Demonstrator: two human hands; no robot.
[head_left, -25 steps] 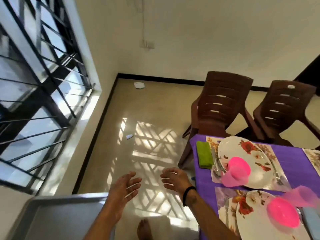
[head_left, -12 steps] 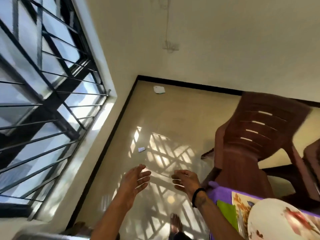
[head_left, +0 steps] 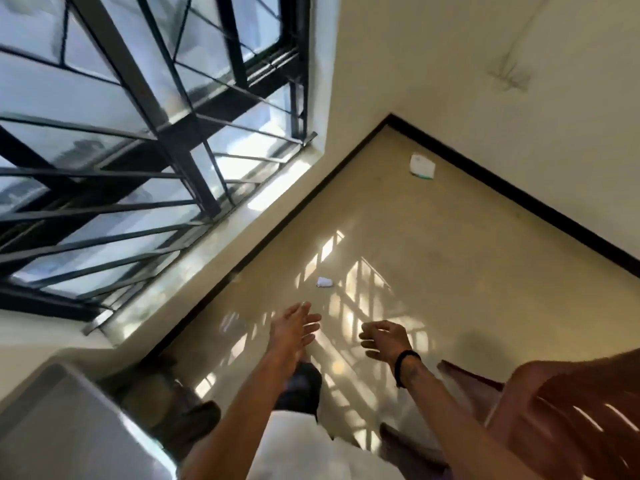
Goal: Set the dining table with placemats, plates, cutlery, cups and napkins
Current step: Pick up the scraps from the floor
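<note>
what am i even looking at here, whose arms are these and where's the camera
The camera sits on a person's head, looking forward and down, so the arms are that person's own. The left hand and the right hand, with a black wristband, reach out over a shiny floor; both hold nothing. A barred window is on the left, a brown chair at lower right, a grey surface at lower left. Two small white scraps lie on the floor. No set table shows.
</note>
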